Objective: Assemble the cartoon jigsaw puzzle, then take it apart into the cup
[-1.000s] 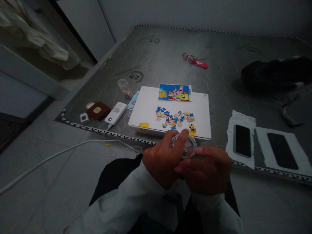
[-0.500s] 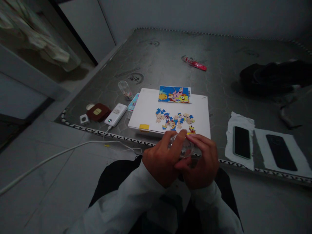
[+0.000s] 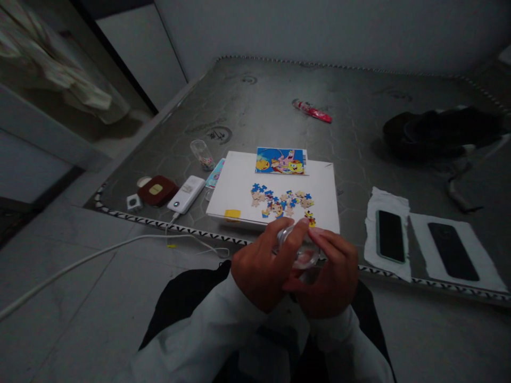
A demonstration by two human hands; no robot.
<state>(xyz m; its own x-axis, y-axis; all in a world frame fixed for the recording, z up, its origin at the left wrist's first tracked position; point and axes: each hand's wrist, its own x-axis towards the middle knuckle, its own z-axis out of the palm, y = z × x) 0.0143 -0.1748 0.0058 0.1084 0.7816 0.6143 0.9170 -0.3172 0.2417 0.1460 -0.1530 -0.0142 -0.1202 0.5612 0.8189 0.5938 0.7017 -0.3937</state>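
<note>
Close to my lap, both hands are wrapped round a small clear plastic container [image 3: 308, 256]. My left hand [image 3: 263, 266] grips its left side, with fingers curled over the top. On the other side, my right hand [image 3: 335, 271] presses its fingertips and thumb against it. The fingers hide much of the container. Just beyond lies a white flat box or board [image 3: 235, 183]. Loose blue and tan jigsaw pieces [image 3: 275, 200] are scattered on it, and a colourful cartoon picture card [image 3: 281, 161] lies near its far edge.
Left of the board are a clear tube with small bits [image 3: 203, 154], a white power bank [image 3: 186, 194] with a cable, a brown case [image 3: 157, 190] and a white cube [image 3: 134, 202]. Rightward lie two phones [image 3: 390, 236] on white sheets and a black bag-like object [image 3: 435, 133]. A red packet [image 3: 312, 110] lies farther back.
The whole view has shifted slightly, with the bed-like surface appearing lower and a little left. Both hands keep their hold on the clear container, with only small finger movement.
</note>
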